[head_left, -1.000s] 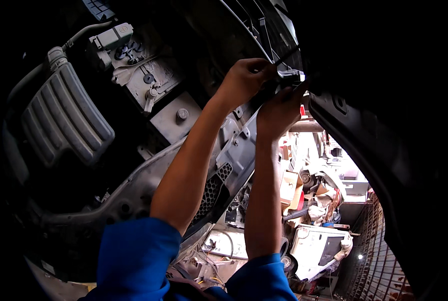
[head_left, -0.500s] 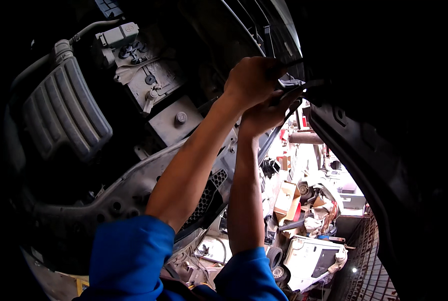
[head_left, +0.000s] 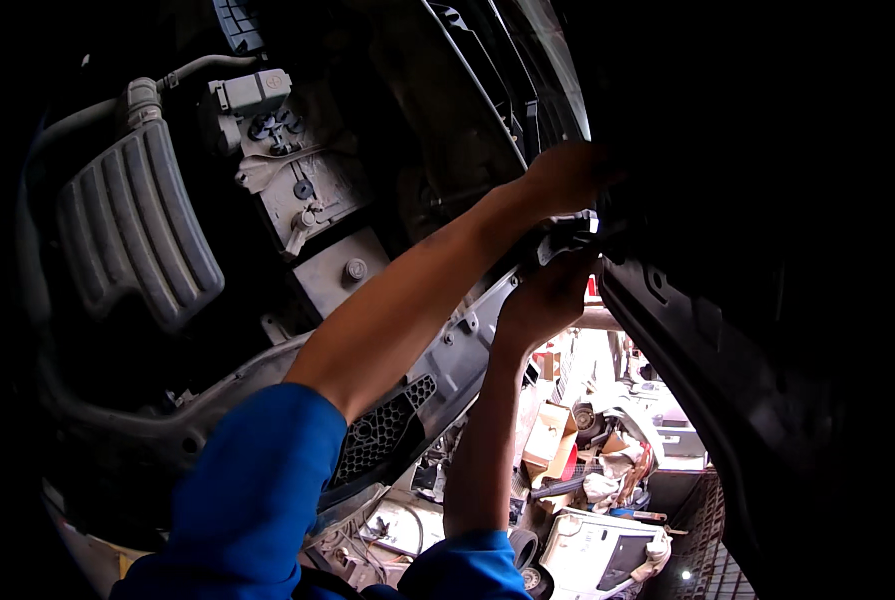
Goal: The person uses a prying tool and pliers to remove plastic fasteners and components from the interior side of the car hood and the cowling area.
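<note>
Bodywork lies near left hand and right hand.

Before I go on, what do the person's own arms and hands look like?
The left sleeve and right sleeve are plain blue, ending near the elbow. The forearms are bare, without visible markings. The left hand and right hand look ungloved, fingertips lost in shadow.

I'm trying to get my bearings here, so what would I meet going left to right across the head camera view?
Ribbed grey cover, dusty battery, right hand, dark curved panel.
</note>
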A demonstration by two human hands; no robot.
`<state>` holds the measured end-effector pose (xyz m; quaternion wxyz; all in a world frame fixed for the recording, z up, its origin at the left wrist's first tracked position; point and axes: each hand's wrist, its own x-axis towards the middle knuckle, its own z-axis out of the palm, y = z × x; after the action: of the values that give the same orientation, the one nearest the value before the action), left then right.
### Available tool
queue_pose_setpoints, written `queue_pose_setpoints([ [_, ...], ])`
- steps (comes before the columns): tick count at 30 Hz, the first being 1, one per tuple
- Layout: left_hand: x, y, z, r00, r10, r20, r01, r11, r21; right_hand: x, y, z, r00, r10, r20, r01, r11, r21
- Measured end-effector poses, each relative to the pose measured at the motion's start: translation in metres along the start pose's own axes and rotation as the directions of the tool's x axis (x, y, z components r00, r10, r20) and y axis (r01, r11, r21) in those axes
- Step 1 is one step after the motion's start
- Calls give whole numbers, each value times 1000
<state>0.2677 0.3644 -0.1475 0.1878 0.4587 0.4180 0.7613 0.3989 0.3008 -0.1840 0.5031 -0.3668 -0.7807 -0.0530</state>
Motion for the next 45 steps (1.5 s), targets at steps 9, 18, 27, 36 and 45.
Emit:
queue_pose_setpoints([
  [9, 22, 11, 5, 983, -67, 169, 106, 966, -234, -1, 6, 8, 998, 58, -13, -58, 998, 3],
  [18, 25, -4, 21, 965, 253, -70, -251, 967, 37, -8, 9, 34, 977, 210, -18, -208, 975, 75],
  [27, 27, -9, 23, 918, 381, -111, -362, 918, 161, 10, -3, -14, 978, 179, 107, -182, 983, 13],
  [36, 31, -13, 21, 928, 368, -54, -355, 920, 164, 33, -18, -48, 896, 309, 320, -419, 826, 377],
  [45, 32, -13, 19, 875, 473, -108, -466, 881, 83, -8, -52, -50, 600, 488, 634, -700, -63, 711],
])
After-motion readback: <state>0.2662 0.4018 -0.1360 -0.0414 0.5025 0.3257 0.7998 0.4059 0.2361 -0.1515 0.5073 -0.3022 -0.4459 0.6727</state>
